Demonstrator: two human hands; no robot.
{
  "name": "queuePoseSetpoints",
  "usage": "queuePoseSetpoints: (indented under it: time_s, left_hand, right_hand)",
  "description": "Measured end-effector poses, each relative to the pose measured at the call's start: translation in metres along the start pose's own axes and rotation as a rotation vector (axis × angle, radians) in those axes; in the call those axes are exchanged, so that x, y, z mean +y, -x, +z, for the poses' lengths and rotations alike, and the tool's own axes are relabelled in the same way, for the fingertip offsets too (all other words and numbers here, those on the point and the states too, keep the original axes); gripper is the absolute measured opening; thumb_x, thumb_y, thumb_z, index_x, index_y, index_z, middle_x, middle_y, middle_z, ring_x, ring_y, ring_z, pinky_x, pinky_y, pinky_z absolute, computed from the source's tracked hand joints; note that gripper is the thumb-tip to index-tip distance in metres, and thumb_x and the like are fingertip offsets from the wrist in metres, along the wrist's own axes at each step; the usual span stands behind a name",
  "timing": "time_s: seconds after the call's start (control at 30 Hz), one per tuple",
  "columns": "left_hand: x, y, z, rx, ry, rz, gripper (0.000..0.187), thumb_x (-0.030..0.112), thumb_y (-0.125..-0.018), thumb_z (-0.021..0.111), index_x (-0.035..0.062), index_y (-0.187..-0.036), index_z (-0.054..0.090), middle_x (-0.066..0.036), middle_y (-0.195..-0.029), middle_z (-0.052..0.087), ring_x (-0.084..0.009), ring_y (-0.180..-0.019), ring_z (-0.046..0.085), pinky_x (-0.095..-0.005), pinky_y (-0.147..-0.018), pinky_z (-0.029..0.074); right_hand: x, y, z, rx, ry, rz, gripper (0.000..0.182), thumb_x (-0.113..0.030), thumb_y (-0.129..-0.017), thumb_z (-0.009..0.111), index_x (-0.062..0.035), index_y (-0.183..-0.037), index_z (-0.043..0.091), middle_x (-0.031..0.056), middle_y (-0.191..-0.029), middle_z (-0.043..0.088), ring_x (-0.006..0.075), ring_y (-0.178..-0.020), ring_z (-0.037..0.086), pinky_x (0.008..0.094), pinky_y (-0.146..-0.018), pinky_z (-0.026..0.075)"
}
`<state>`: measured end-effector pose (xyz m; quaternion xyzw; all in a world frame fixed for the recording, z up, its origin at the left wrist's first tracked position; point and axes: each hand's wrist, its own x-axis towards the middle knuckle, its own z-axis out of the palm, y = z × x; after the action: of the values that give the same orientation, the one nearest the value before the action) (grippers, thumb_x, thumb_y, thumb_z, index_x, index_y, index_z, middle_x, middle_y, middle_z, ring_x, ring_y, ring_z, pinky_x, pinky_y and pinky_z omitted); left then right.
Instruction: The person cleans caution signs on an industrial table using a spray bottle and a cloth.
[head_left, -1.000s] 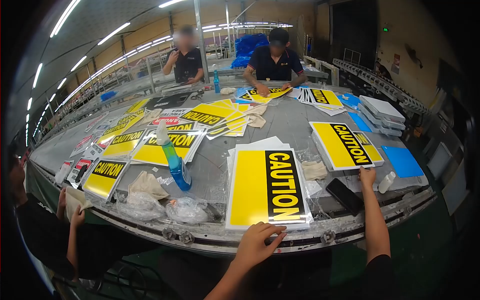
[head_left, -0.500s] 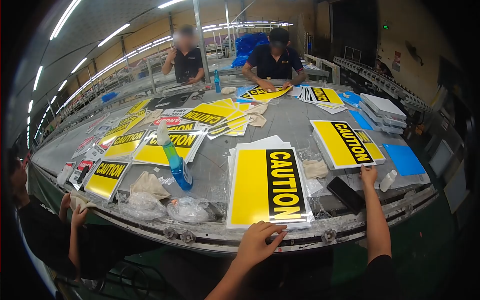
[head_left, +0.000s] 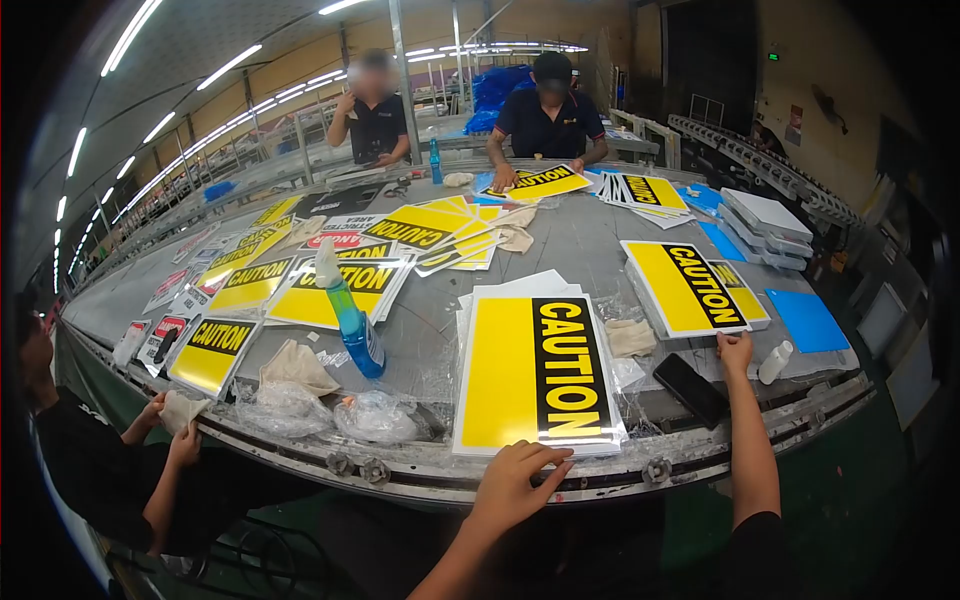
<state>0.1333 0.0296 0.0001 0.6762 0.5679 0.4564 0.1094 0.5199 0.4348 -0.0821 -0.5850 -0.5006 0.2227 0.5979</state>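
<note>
A yellow and black CAUTION sign (head_left: 530, 370) lies on a stack of white sheets at the near edge of the grey table (head_left: 590, 245). My left hand (head_left: 515, 485) rests flat on the sign's near edge, fingers spread over its corner. My right hand (head_left: 735, 352) reaches out to the near corner of a second CAUTION sign (head_left: 685, 287) at the right, fingertips touching it. A black phone (head_left: 690, 390) lies between my two arms.
A blue spray bottle (head_left: 350, 320) stands left of my sign, with a beige cloth (head_left: 295, 368) and crumpled plastic wrap (head_left: 375, 417) near it. Many more signs cover the table. A person at left holds a cloth (head_left: 180, 410); two people work at the far side. Blue sheet (head_left: 805, 320) at right.
My hands have stayed put. The person at left has brought the cloth up toward the table edge. The far person has lifted and turned a sign.
</note>
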Motion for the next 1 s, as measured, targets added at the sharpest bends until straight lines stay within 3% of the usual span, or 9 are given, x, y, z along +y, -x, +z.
queuePoseSetpoints:
  time_s: [0.17, 0.37, 0.57, 0.6, 0.7, 0.73, 0.8, 0.9, 1.0]
  left_hand:
    - [0.000, 0.000, -0.001, -0.013, -0.014, -0.005, 0.016, 0.019, -0.088, 0.079, 0.0107, -0.101, 0.079, -0.009, -0.091, 0.074, -0.0270, -0.086, 0.068, -0.0363, -0.080, 0.053]
    - [0.002, 0.000, 0.000, -0.001, -0.007, -0.018, 0.016, 0.019, -0.087, 0.079, 0.0111, -0.101, 0.079, -0.008, -0.090, 0.074, -0.0264, -0.085, 0.068, -0.0364, -0.080, 0.053]
    - [0.002, 0.000, 0.001, 0.014, -0.026, -0.022, 0.015, 0.017, -0.087, 0.079, 0.0106, -0.101, 0.079, -0.008, -0.090, 0.074, -0.0261, -0.083, 0.067, -0.0361, -0.078, 0.053]
    - [0.003, 0.000, 0.001, 0.021, -0.032, -0.029, 0.015, 0.017, -0.087, 0.079, 0.0104, -0.101, 0.079, -0.008, -0.089, 0.074, -0.0261, -0.083, 0.067, -0.0361, -0.078, 0.052]
    - [0.003, -0.001, 0.002, 0.036, -0.022, -0.036, 0.015, 0.016, -0.087, 0.080, 0.0098, -0.100, 0.079, -0.008, -0.085, 0.072, -0.0245, -0.079, 0.066, -0.0348, -0.075, 0.052]
    - [0.003, -0.001, 0.003, 0.042, -0.015, -0.038, 0.015, 0.016, -0.087, 0.080, 0.0097, -0.100, 0.078, -0.008, -0.085, 0.072, -0.0239, -0.078, 0.065, -0.0343, -0.074, 0.051]
    - [0.005, -0.002, 0.002, 0.064, -0.013, 0.010, 0.016, 0.016, -0.089, 0.077, 0.0061, -0.101, 0.077, -0.005, -0.084, 0.071, -0.0217, -0.069, 0.060, -0.0339, -0.068, 0.047]
    - [0.008, -0.003, 0.005, 0.075, 0.019, -0.076, 0.014, 0.016, -0.088, 0.078, 0.0072, -0.099, 0.077, -0.005, -0.080, 0.070, -0.0217, -0.067, 0.060, -0.0345, -0.065, 0.046]
    - [0.008, -0.005, 0.011, 0.125, 0.038, -0.095, 0.012, 0.017, -0.087, 0.081, 0.0070, -0.093, 0.078, -0.004, -0.076, 0.069, -0.0162, -0.063, 0.055, -0.0311, -0.061, 0.043]
  right_hand:
    - [-0.001, 0.001, -0.001, -0.028, 0.023, 0.004, 0.092, -0.008, -0.087, 0.079, 0.0199, -0.153, 0.020, 0.0088, -0.077, 0.069, 0.0120, -0.056, 0.060, 0.0280, -0.049, 0.049]
    - [0.000, -0.001, -0.002, -0.023, 0.034, -0.007, 0.087, -0.010, -0.089, 0.081, 0.0202, -0.150, 0.027, 0.0093, -0.073, 0.068, 0.0115, -0.054, 0.058, 0.0293, -0.046, 0.047]
    - [-0.009, 0.000, -0.002, 0.058, 0.021, 0.063, 0.085, -0.027, -0.095, 0.073, 0.0133, -0.155, 0.027, 0.0107, -0.081, 0.068, 0.0134, -0.055, 0.060, 0.0296, -0.045, 0.046]
    - [-0.017, 0.002, -0.003, 0.065, 0.106, 0.105, 0.076, -0.033, -0.098, 0.068, 0.0102, -0.152, 0.036, 0.0131, -0.084, 0.068, 0.0191, -0.064, 0.066, 0.0347, -0.056, 0.052]
    - [0.018, -0.022, 0.004, 0.186, 0.228, -0.050, 0.069, -0.035, -0.099, 0.067, 0.0074, -0.148, 0.044, 0.0152, -0.087, 0.070, 0.0259, -0.079, 0.069, 0.0399, -0.073, 0.054]
    - [-0.008, -0.006, 0.003, 0.202, 0.227, -0.037, 0.055, -0.034, -0.100, 0.066, 0.0012, -0.140, 0.054, 0.0161, -0.092, 0.071, 0.0303, -0.088, 0.069, 0.0421, -0.083, 0.052]
    - [-0.022, 0.004, 0.007, 0.165, 0.165, -0.137, 0.046, -0.033, -0.101, 0.064, -0.0029, -0.136, 0.058, 0.0154, -0.093, 0.071, 0.0292, -0.085, 0.068, 0.0407, -0.080, 0.052]
    - [-0.047, 0.026, 0.010, 0.104, 0.117, -0.270, 0.033, -0.030, -0.103, 0.062, -0.0078, -0.127, 0.064, 0.0136, -0.092, 0.070, 0.0262, -0.083, 0.067, 0.0382, -0.077, 0.051]
    - [-0.077, 0.048, 0.014, -0.020, 0.099, -0.380, 0.028, -0.027, -0.102, 0.065, -0.0055, -0.119, 0.069, 0.0112, -0.091, 0.071, 0.0207, -0.078, 0.065, 0.0349, -0.072, 0.050]
